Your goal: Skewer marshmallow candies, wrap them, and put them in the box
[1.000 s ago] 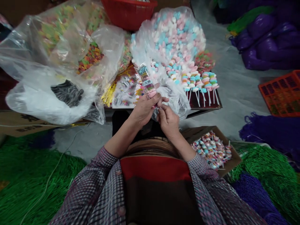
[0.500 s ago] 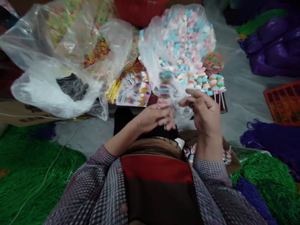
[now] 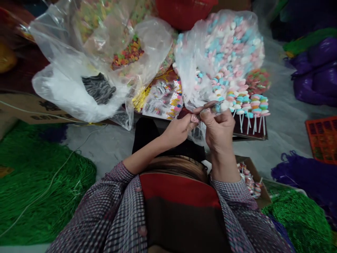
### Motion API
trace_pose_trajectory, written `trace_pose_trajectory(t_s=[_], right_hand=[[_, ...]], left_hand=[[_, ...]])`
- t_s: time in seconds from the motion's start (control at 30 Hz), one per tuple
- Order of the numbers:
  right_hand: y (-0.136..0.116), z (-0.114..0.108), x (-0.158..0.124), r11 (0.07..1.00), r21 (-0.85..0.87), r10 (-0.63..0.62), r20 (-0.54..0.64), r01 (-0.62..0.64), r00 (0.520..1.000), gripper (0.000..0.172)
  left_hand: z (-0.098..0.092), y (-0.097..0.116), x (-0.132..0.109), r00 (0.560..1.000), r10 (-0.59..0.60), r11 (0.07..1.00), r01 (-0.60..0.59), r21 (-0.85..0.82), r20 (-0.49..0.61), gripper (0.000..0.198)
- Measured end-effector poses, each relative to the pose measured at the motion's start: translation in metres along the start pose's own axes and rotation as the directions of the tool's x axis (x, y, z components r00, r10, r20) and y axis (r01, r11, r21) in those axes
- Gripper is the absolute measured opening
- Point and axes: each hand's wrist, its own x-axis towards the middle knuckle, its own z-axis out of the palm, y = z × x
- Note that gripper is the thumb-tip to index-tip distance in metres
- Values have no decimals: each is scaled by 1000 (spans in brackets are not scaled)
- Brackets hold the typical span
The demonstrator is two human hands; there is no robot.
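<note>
1. Both left hand [image 3: 177, 131] and right hand [image 3: 220, 130] pinch one pop [image 3: 194, 119], mostly hidden, before the front edge of the table [image 3: 240, 136]
2. Apparently done: wrapped pops [image 3: 250, 181], in box [image 3: 264, 201]
3. Remaining: bare pops [image 3: 255, 103], front-right corner

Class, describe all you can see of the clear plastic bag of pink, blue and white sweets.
The clear plastic bag looks thin and shiny, bulging with rounded pink, blue and white sweets; its left part is crumpled. It rests on the dark red table, with multicoloured sweets on white sticks along its near side.
</note>
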Motion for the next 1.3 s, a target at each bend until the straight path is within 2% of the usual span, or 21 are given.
trace_pose_trajectory(t_s=[0.03, 0.1, 0.13, 0.17, 0.2, 0.23, 0.27, 0.3, 0.33, 0.4, 0.5, 0.57, 0.63, 0.7, 0.77, 0.83, 1.0, 1.2, 1.3], right_hand=[[-2, -3, 3, 1000, 12, 16, 77, -17, 997, 43], [-7, -8, 11, 997, 24, 61, 238, -68, 969, 45], [-8, -8, 15, 996, 22, 77, 281, -86, 957, 45], [-8, -7, 20, 996, 13, 83, 289, -91, 954, 43], [-6, -4, 25, 997, 2, 80, 268, -83, 960, 41], [-3, 1, 30, 998, -13, 68, 227, -67, 972, 40], [1, 8, 35, 998, -30, 51, 181, -46, 982, 39], [5, 15, 41, 998, -49, 36, 153, -29, 988, 40], [10, 23, 47, 998, -66, 30, 152, -20, 988, 41], [19, 40, 62, 996, -83, 49, 214, -32, 976, 42], [32, 67, 87, 992, -104, 97, 356, -64, 930, 40], [40, 88, 101, 977, -214, 95, 417, -4, 904, 37], [50, 111, 110, 897, -424, 100, 472, 126, 876, 30], [59, 132, 112, 753, -619, 144, 486, 224, 862, 21], [67, 147, 109, 631, -731, 188, 469, 260, 863, 19], [73, 155, 105, 575, -775, 209, 448, 261, 870, 21], [83, 157, 107, 532, -816, 243, 401, 225, 883, 25], [89, 143, 115, 601, -783, 231, 362, 160, 903, 21], [89, 136, 115, 606, -782, 229, 344, 143, 911, 21]], left_hand=[[-3, 0, -3, 990, -32, 994, 46, -98, 136, 43], [-10, 1, -8, 906, -76, 940, 204, -274, 416, 53], [-13, 2, -10, 875, -79, 913, 255, -318, 477, 55], [-15, 3, -11, 884, -82, 911, 254, -326, 460, 54], [-18, 4, -11, 926, -88, 934, 205, -293, 367, 51], [-21, 5, -11, 973, -86, 968, 133, -215, 214, 45], [-25, 4, -10, 997, -72, 992, 75, -102, 32, 38], [-29, 3, -9, 989, -46, 999, 49, 19, -138, 31], [-35, 1, -8, 962, -17, 992, 49, 113, -272, 27], [-49, -5, -9, 906, 15, 987, 54, 152, -422, 25], [-75, -11, -12, 853, -8, 994, -51, -99, -521, 27], [-91, -9, -15, 806, -72, 937, -147, -317, -588, 31], [-102, -3, -18, 772, -144, 862, -209, -462, -619, 33], [-107, 3, -20, 761, -203, 811, -222, -541, -617, 33], [-109, 6, -22, 754, -248, 781, -216, -586, -608, 33], [-109, 6, -23, 750, -274, 761, -214, -613, -602, 34], [-110, 2, -24, 764, -276, 738, -221, -638, -583, 34], [-110, 1, -23, 777, -258, 750, -214, -626, -574, 34], [-109, -1, -22, 781, -257, 744, -217, -632, -570, 34]])
